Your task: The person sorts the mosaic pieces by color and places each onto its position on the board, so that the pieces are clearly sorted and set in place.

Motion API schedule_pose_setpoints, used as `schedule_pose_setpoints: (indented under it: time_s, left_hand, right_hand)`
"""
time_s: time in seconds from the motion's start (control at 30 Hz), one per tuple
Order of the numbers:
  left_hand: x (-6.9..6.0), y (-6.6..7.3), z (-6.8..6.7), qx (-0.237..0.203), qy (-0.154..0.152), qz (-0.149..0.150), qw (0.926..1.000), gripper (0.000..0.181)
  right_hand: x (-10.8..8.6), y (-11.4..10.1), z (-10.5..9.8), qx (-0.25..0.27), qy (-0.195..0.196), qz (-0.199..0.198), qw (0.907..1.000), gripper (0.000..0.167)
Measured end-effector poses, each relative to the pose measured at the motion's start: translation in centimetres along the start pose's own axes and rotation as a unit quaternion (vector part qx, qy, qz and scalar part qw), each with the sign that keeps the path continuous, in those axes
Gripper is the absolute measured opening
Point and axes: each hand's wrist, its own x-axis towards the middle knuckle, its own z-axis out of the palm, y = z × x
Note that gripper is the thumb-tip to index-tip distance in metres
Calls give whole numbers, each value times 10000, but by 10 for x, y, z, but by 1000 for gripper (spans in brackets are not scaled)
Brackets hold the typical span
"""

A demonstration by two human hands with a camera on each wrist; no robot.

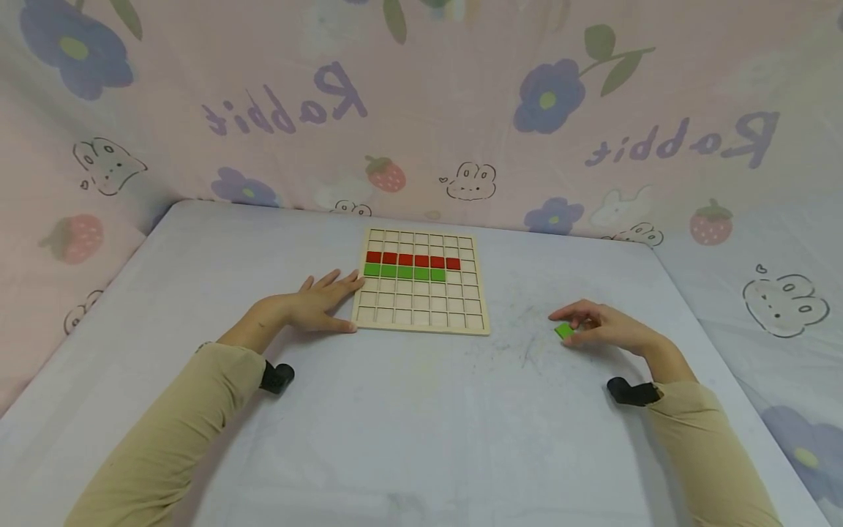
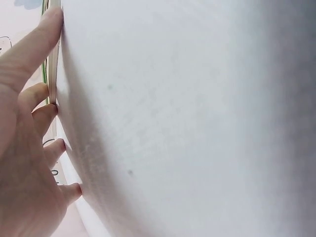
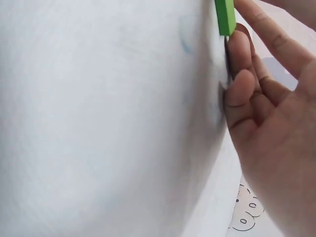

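A square wooden grid board (image 1: pixel 421 329) lies flat on the white table. Across its cells runs a row of several red tiles (image 1: pixel 405 260), and just below it a row of several green tiles (image 1: pixel 405 272), one cell shorter on the right. My left hand (image 1: pixel 321 301) is spread at the board's left side, its thumb and some fingertips touching the edge. Off to the board's right, my right hand (image 1: pixel 609 326) pinches a loose green tile (image 1: pixel 564 331) low over the table. That tile (image 3: pixel 225 17) shows only partly in the right wrist view.
A white cover (image 1: pixel 421 424) lies over the table, with faint smudges (image 1: pixel 527 337) to the right of the board. Behind stands a curtain (image 1: pixel 421 110) printed with rabbits, flowers and strawberries. Each wrist carries a black camera mount (image 1: pixel 279 377).
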Motion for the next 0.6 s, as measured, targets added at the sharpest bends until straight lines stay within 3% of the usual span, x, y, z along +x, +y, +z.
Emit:
schedule_pose_setpoints:
  time_s: [0.6]
  left_hand:
    - [0,-1,0,32,-6,73,10000,88]
  right_hand:
    - [3,3,3,-29,76,-305,9995,40]
